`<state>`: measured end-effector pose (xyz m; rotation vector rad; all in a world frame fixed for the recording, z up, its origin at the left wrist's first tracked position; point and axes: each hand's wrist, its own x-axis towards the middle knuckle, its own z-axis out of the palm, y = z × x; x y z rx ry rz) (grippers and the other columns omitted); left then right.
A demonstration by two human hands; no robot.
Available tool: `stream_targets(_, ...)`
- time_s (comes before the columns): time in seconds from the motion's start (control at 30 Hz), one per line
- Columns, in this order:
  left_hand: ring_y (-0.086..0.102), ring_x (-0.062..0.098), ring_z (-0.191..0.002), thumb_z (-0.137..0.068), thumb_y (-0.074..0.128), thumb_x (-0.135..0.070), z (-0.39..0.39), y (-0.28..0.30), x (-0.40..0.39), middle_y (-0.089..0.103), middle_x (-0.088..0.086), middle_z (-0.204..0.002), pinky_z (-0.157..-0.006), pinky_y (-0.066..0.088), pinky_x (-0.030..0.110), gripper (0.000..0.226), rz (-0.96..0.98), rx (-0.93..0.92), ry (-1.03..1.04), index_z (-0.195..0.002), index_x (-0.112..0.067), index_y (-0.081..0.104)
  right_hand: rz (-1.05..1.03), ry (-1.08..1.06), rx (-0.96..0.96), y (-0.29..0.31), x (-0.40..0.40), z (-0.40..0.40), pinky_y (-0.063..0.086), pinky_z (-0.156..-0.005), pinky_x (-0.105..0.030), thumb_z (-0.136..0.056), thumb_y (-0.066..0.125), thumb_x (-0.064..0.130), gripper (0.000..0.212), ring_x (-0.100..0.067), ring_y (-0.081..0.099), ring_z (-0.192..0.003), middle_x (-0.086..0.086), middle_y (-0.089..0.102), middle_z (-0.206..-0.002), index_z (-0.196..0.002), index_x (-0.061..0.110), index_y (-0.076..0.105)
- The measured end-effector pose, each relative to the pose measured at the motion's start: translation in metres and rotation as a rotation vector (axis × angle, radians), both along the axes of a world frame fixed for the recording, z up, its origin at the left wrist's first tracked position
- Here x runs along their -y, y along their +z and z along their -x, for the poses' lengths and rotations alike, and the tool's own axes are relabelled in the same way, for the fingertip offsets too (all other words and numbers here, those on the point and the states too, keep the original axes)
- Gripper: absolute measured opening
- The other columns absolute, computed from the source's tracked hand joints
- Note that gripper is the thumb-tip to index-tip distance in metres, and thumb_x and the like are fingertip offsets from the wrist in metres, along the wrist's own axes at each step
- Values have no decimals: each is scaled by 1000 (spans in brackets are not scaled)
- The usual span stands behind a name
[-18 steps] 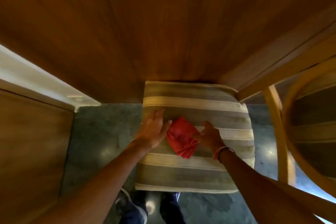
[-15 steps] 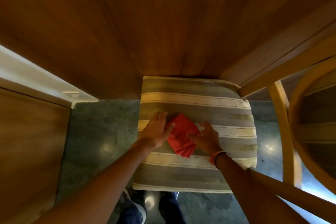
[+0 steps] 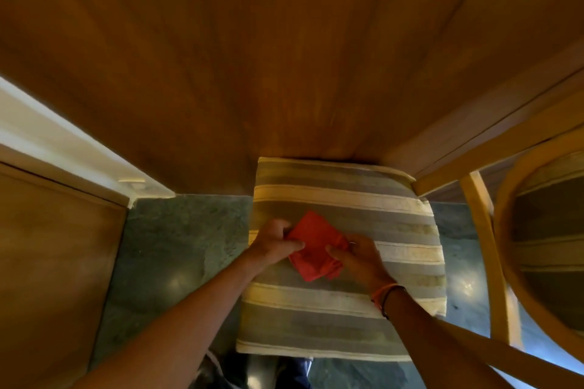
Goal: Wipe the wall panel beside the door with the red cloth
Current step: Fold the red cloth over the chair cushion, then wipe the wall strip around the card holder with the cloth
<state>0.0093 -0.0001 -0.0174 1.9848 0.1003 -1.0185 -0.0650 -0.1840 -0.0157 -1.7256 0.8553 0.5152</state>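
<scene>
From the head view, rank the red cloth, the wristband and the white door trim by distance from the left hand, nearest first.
1. Red cloth: pinched by the left hand.
2. Wristband: on the right wrist, across the cloth.
3. White door trim: far left, by the floor.

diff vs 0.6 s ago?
The left hand went from flat and open beside the red cloth to a closed grip on its left edge. The right hand stays on the right edge. Cloth remains on the striped cushion; wall panel untouched.
</scene>
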Motion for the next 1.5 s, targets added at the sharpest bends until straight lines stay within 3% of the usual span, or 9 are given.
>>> stream_targets(0.13, 65, 8, -71, -86, 72, -15, -28, 70, -32, 70, 1, -89, -60, 52, 18, 12, 94, 91, 80, -97, -16, 66, -89, -2, 211, 64, -27, -38, 59, -72, -29, -92, 75, 7, 17, -17, 70, -85, -8, 73, -100, -98, 15, 62)
stream_targets(0.27, 72, 25, -77, -85, 73, -22, -55, 160, -75, 74, 6, -91, -72, 59, 35, 21, 168, 240, 166, -103, -13, 66, -49, 14, 468, 146, -66, -83, 54, -73, -21, -94, 70, -1, 19, -15, 62, -87, -1, 66, -94, -107, 9, 59)
stream_targets(0.47, 65, 4, -69, -87, 71, -20, -82, 311, -165, 71, -3, -87, -60, 49, 23, 17, 419, 463, 234, -96, -19, 57, 9, 162, 824, 296, -153, -137, 54, -77, -9, -101, 63, 8, 16, 13, 63, -78, 8, 66, -96, -113, 15, 56)
stream_targets(0.63, 73, 17, -96, -86, 74, -22, -91, 431, -242, 73, 5, -110, -80, 62, 36, 36, 562, 660, 310, -114, -19, 51, 17, 257, 1060, 420, -230, -160, 55, -88, -32, -101, 64, 16, 19, -9, 63, -93, 5, 66, -101, -118, 12, 56)
stream_targets(0.73, 74, 19, -94, -85, 74, -19, -91, 487, -279, 72, 10, -111, -75, 62, 31, 42, 580, 813, 350, -117, -21, 46, 40, 303, 1176, 480, -270, -169, 55, -89, -37, -101, 65, 18, 22, -9, 63, -93, 7, 66, -100, -120, 11, 57)
stream_targets(0.87, 68, 16, -100, -85, 74, -28, -91, 545, -317, 63, 4, -118, -79, 61, 32, 50, 334, 1208, 422, -123, -27, 42, 75, 348, 1285, 550, -315, -183, 55, -85, -38, -99, 67, 17, 23, -8, 63, -90, 6, 67, -98, -119, 10, 58)
stream_targets(1.1, 51, 28, -129, -87, 64, -45, -86, 598, -353, 48, 14, -143, -102, 51, 41, 66, -556, 1924, 409, -142, -16, 42, 52, 372, 1378, 626, -390, -205, 56, -86, -33, -97, 69, 15, 25, -15, 64, -95, -4, 69, -103, -119, 6, 61)
stream_targets(1.33, 17, 28, -152, -81, 64, -57, -132, 604, -375, 24, 14, -162, -120, 26, 47, 100, -736, 2001, 273, -155, -11, 17, -106, 434, 1411, 680, -438, -232, 59, -92, -26, -97, 71, 21, 22, -16, 73, -104, -2, 75, -110, -118, 14, 67)
stream_targets(1.5, 28, 36, -147, -86, 64, -26, -179, 621, -397, 31, 19, -157, -113, 35, 54, 84, -858, 2129, 408, -154, -7, 19, -311, 516, 1355, 711, -451, -259, 61, -96, -27, -100, 67, 16, 27, -12, 75, -110, -6, 78, -120, -126, 10, 67)
